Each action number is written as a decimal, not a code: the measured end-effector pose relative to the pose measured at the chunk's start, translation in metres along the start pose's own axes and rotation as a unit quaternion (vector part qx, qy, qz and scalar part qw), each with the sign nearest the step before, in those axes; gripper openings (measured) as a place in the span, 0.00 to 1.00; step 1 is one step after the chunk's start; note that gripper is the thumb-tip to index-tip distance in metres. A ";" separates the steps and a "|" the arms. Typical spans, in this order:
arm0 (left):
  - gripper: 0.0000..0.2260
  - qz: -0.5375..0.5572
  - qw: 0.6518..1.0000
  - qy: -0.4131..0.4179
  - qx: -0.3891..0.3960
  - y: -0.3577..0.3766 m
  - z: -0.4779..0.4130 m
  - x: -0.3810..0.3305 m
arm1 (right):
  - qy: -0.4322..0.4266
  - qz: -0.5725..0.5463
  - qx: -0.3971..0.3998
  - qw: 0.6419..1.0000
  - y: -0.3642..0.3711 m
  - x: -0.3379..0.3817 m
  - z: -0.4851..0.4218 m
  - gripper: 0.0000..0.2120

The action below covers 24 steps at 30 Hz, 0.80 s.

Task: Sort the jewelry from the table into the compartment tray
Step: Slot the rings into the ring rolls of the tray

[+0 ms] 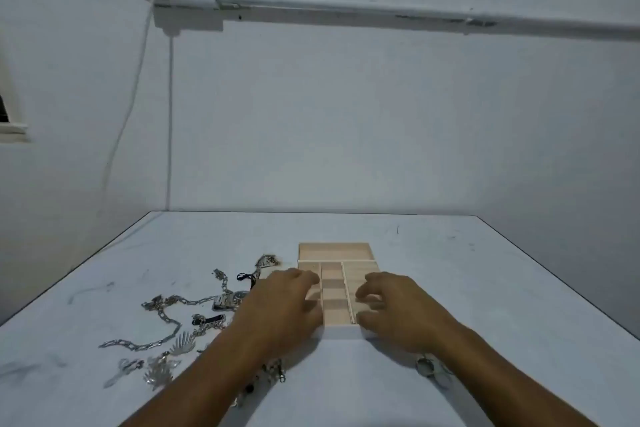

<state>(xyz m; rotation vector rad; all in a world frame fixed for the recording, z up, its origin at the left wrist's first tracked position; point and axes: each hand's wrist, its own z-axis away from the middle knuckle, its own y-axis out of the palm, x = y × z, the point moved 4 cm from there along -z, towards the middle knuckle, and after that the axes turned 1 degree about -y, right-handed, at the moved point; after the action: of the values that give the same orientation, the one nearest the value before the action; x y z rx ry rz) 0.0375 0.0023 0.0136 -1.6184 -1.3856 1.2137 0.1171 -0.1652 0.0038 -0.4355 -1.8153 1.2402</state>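
A pale wooden compartment tray [336,251] is set near the middle of the grey-white bench [485,270]. The left hand [284,308] is laid over the tray's left side and the right hand [391,308] over its right side, fingers bent. Whether the tray is gripped cannot be told. Silver chain and pendant jewelry [228,300] is scattered beside the tray, toward the bench's left edge.

Counted one wooden tray [336,251]; two hands, left hand [287,305] and right hand [398,308]; one watch [231,300]; one heavy chain [149,345]; one fan-shaped pendant [184,343]; one branching pendant [158,374]; one ring [426,366]. The remaining tangle was uncountable.
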 end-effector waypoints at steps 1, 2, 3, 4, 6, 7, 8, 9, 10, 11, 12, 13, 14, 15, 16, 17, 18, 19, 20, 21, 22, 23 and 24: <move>0.19 -0.001 1.000 0.012 -0.006 0.005 0.002 0.001 | 0.001 -0.005 0.007 1.000 0.005 -0.003 0.002 0.18; 0.20 0.004 1.000 0.014 -0.019 0.009 0.002 0.005 | 0.008 -0.006 0.004 1.000 0.007 -0.007 0.002 0.20; 0.22 0.009 1.000 0.013 -0.012 0.016 0.003 0.008 | 0.010 -0.008 0.002 1.000 0.011 -0.012 0.004 0.21; 0.25 0.018 1.000 0.004 -0.004 0.019 0.005 0.009 | 0.014 -0.006 0.005 1.000 0.013 -0.014 0.007 0.23; 0.28 0.024 1.000 -0.006 -0.010 0.028 0.004 0.014 | 0.009 -0.001 -0.005 1.000 0.018 -0.019 0.006 0.23; 0.29 0.021 1.000 -0.002 -0.021 0.029 0.003 0.016 | 0.007 0.002 -0.010 1.000 0.018 -0.020 0.006 0.23; 0.29 0.015 0.999 0.002 -0.031 0.028 0.004 0.017 | 0.006 0.005 -0.014 1.000 0.018 -0.020 0.006 0.23; 0.29 0.010 0.999 0.010 -0.037 0.030 0.004 0.018 | 0.002 0.010 -0.015 1.000 0.019 -0.022 0.006 0.23; 0.28 0.002 1.000 0.009 -0.029 0.031 0.004 0.019 | 0.000 0.016 -0.014 1.000 0.020 -0.023 0.006 0.23; 0.27 -0.004 1.000 0.013 -0.026 0.033 0.004 0.020 | -0.001 0.019 -0.014 1.000 0.020 -0.024 0.006 0.23; 0.27 -0.006 1.000 0.015 -0.018 0.033 0.004 0.021 | -0.001 0.022 -0.012 1.000 0.020 -0.026 0.006 0.24; 0.27 -0.008 1.000 0.020 -0.017 0.034 0.004 0.022 | 0.003 0.023 -0.013 1.000 0.020 -0.027 0.006 0.25; 0.27 -0.009 0.999 0.027 -0.020 0.032 0.004 0.023 | 0.008 0.023 -0.011 1.000 0.020 -0.028 0.007 0.26; 0.27 -0.008 0.999 0.033 -0.025 0.031 0.004 0.024 | 0.013 0.024 -0.008 1.000 0.020 -0.030 0.007 0.26; 0.27 -0.001 0.999 0.029 -0.022 0.031 0.005 0.026 | 0.019 0.027 -0.006 0.999 0.019 -0.031 0.008 0.27; 0.28 0.008 1.000 0.021 -0.015 0.030 0.005 0.028 | 0.022 0.031 -0.006 0.999 0.019 -0.031 0.009 0.27; 0.29 0.018 1.000 0.014 -0.010 0.028 0.006 0.029 | 0.026 0.034 -0.006 0.999 0.018 -0.031 0.009 0.27; 0.30 0.025 1.000 0.007 -0.008 0.029 0.006 0.030 | 0.028 0.038 -0.009 0.999 0.016 -0.031 0.010 0.25; 0.30 0.028 1.000 0.001 -0.007 0.028 0.007 0.031 | 0.031 0.043 -0.012 0.999 0.015 -0.032 0.010 0.22; 0.28 0.028 1.000 -0.001 -0.008 0.027 0.008 0.030 | 0.033 0.046 -0.014 0.998 0.013 -0.032 0.011 0.19; 0.25 0.032 0.999 -0.009 -0.003 0.026 0.009 0.029 | 0.035 0.048 -0.015 0.998 0.012 -0.033 0.012 0.18; 0.21 0.041 0.999 -0.021 0.002 0.025 0.011 0.028 | 0.037 0.050 -0.014 0.998 0.012 -0.034 0.013 0.18; 0.19 0.053 0.998 -0.030 0.006 0.025 0.012 0.027 | 0.037 0.054 -0.017 0.998 0.011 -0.035 0.014 0.19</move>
<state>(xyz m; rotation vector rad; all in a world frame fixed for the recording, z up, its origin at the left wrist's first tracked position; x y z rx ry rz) 0.0347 0.0229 -0.0190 -1.6777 -1.3401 1.3393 0.1230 -0.1922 -0.0236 -0.5974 -1.7718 1.2505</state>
